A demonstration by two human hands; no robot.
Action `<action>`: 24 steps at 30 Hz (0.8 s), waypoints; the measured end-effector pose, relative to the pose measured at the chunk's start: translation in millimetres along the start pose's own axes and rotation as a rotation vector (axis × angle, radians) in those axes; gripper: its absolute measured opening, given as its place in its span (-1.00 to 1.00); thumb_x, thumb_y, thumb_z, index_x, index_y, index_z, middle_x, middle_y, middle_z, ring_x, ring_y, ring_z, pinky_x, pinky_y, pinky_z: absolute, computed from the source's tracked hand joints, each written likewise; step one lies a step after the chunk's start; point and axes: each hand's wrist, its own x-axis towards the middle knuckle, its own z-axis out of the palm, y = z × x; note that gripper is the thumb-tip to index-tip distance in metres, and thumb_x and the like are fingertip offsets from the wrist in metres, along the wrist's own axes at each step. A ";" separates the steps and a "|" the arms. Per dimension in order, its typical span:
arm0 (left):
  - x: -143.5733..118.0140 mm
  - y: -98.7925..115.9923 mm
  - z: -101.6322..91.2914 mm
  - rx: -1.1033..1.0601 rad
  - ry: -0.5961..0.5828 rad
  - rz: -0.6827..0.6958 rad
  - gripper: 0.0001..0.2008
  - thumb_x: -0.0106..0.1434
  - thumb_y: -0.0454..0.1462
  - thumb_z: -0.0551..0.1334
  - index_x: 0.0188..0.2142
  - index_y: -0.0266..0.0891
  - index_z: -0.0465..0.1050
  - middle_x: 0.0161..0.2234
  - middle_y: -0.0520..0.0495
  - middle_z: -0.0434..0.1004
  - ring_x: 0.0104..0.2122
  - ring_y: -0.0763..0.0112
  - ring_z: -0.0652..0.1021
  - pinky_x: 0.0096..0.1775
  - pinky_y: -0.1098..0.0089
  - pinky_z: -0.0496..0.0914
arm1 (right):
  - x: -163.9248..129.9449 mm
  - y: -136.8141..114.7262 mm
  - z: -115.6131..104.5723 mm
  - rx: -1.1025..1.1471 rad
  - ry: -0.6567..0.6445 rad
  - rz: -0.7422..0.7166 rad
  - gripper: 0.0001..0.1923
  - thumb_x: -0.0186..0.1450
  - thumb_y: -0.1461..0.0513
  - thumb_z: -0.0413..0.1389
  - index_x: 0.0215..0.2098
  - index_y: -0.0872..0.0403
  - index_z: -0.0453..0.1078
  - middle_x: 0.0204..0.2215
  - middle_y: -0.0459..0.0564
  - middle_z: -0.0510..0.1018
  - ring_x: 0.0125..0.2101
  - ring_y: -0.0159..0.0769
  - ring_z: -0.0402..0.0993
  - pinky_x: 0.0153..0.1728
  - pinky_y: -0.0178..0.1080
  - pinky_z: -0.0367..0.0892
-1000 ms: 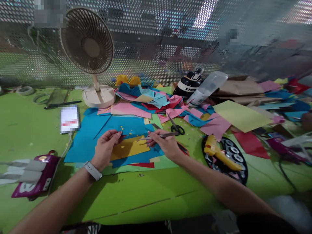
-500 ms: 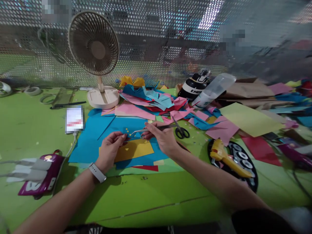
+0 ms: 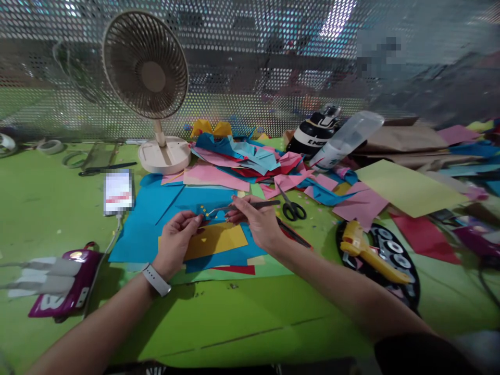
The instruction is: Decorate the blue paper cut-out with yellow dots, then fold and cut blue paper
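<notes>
My right hand [image 3: 258,225] grips metal tweezers [image 3: 242,207] that point left, their tips just above tiny yellow paper bits [image 3: 203,209] on a blue sheet [image 3: 164,213]. My left hand [image 3: 176,240], with a white watch on the wrist, pinches a small dark piece at its fingertips, beside the tweezer tips. Below both hands lies a yellow sheet [image 3: 219,239] on the blue paper.
A beige fan [image 3: 150,83] stands at the back left. Loose coloured papers [image 3: 250,161] pile behind, with black scissors [image 3: 291,207] to the right. A yellow glue gun [image 3: 367,250] rests on a round black tray [image 3: 406,276]. A phone [image 3: 118,191] and a purple pouch [image 3: 62,281] lie left.
My right hand has carried the tweezers up and to the left, from over the yellow sheet to the small yellow bits. My left hand has stayed in place.
</notes>
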 end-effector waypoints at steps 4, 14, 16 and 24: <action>-0.8 -0.1 0.3 -0.011 0.003 -0.005 -0.64 -0.10 -0.19 0.47 -0.38 -0.24 0.40 -0.46 0.04 0.60 -0.39 0.33 0.62 -0.35 0.43 0.40 | -2.6 0.8 2.9 0.023 0.021 0.015 -0.65 0.06 -0.01 0.30 -0.52 0.11 0.41 -0.63 -0.09 0.57 -0.64 -0.37 0.52 -0.61 -0.39 0.43; -1.1 0.0 0.2 -0.021 0.001 -0.012 -0.66 -0.09 -0.21 0.47 -0.38 -0.26 0.40 -0.46 0.04 0.61 -0.40 0.37 0.62 -0.36 0.47 0.40 | -2.9 3.2 2.6 0.054 0.013 -0.016 -0.69 0.10 0.04 0.29 -0.52 0.11 0.43 -0.63 -0.10 0.57 -0.65 -0.39 0.51 -0.62 -0.40 0.41; -1.2 0.0 0.4 -0.022 0.003 -0.013 -0.66 -0.09 -0.21 0.47 -0.37 -0.26 0.40 -0.46 0.03 0.61 -0.40 0.37 0.62 -0.36 0.46 0.40 | -2.5 3.1 2.7 0.062 0.010 -0.014 -0.70 0.10 0.05 0.29 -0.52 0.11 0.43 -0.63 -0.10 0.57 -0.65 -0.40 0.51 -0.62 -0.41 0.41; -0.5 -0.5 -0.2 -0.020 -0.006 -0.012 -0.66 -0.08 -0.21 0.47 -0.38 -0.26 0.40 -0.47 0.04 0.61 -0.40 0.37 0.62 -0.37 0.48 0.40 | -1.9 3.8 2.3 0.053 0.002 -0.022 -0.70 0.10 0.05 0.29 -0.52 0.11 0.43 -0.63 -0.10 0.57 -0.65 -0.40 0.51 -0.60 -0.41 0.43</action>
